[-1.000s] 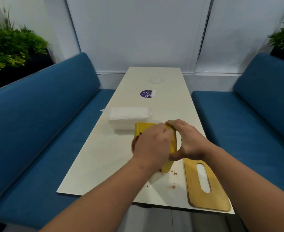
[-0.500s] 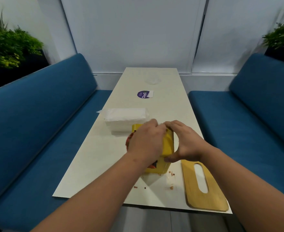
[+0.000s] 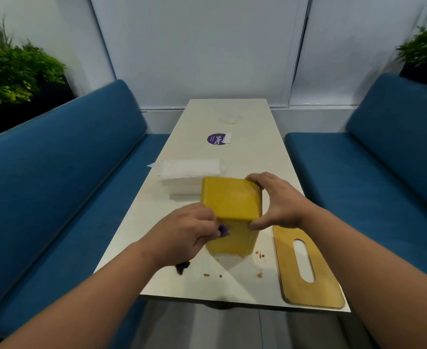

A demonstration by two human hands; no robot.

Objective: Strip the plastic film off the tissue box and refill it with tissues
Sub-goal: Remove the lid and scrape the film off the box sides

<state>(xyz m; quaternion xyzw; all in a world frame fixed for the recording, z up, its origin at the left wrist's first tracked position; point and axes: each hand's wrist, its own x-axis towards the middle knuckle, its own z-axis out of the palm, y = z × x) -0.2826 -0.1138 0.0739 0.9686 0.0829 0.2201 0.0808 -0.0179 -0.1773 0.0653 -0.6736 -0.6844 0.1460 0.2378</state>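
Observation:
A yellow tissue box [image 3: 231, 201] stands tipped on the table, one broad face turned up towards me. My right hand [image 3: 276, 200] grips its right side, thumb at the near corner and fingers over the far corner. My left hand [image 3: 186, 231] pinches a small purple scrap of film [image 3: 223, 230] at the box's near left edge. Another dark scrap [image 3: 182, 267] shows below my left wrist. A wrapped white tissue pack [image 3: 191, 171] lies just behind the box. The yellow slotted lid [image 3: 308, 268] lies flat to the right.
The white table [image 3: 245, 152] runs away from me between two blue benches [image 3: 56, 187]. A round purple sticker [image 3: 216, 139] and a clear crumpled film [image 3: 230, 118] lie further back. Small brown crumbs [image 3: 259, 274] dot the near edge. Plants stand in both back corners.
The box has been turned so a broad yellow face points up. My left hand has moved off its top down to the near left edge, where a purple scrap now shows.

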